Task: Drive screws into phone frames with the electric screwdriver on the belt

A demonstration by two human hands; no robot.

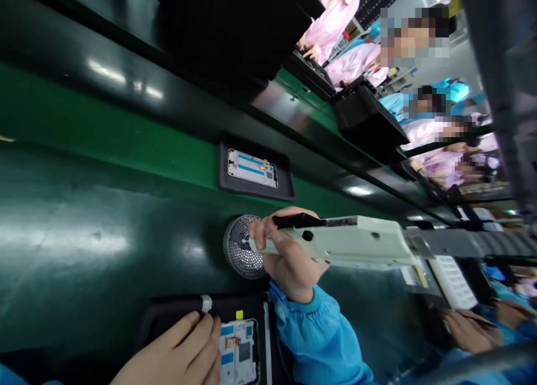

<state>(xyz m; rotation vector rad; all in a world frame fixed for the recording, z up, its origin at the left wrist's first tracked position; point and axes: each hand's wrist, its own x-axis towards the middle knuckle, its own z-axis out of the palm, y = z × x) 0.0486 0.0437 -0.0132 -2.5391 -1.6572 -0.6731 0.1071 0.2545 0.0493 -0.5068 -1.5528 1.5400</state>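
Note:
My right hand, in a blue sleeve, is closed round a long pale gun-shaped tool with a black strip along its top. Just beyond the fingers, a round perforated metal piece shows at the tool's left end; whether they are joined I cannot tell. My left hand lies with fingers stretched out at the left side of an opened phone body, partly covering it. Blue strips, an orange flex and a yellow tab show on that phone body. It lies in a black tray.
A second phone body lies in a dark tray on the green bench. Beyond are a large black box, a black bin and several people in pink and blue. A co-worker's hand is at the right.

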